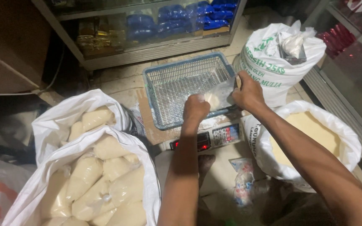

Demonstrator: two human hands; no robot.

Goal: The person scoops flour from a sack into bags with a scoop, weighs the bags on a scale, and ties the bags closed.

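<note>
Both my hands hold a small clear plastic bag (222,93) with a little pale flour in its bottom. My left hand (195,108) is closed around the bag's lower left part. My right hand (248,93) grips its upper right edge. The bag hangs over the front right corner of a blue-grey wire basket (164,83), which rests on a digital scale (208,140) with a lit red display. Flour dust lies on the basket's mesh.
An open white sack of pale flour (348,138) stands at right, a tied printed sack (273,62) behind it. Two white sacks (55,121) at left hold several filled flour bags (105,184). A glass display cabinet (147,46) stands behind; loose plastic bags (243,180) lie on the floor.
</note>
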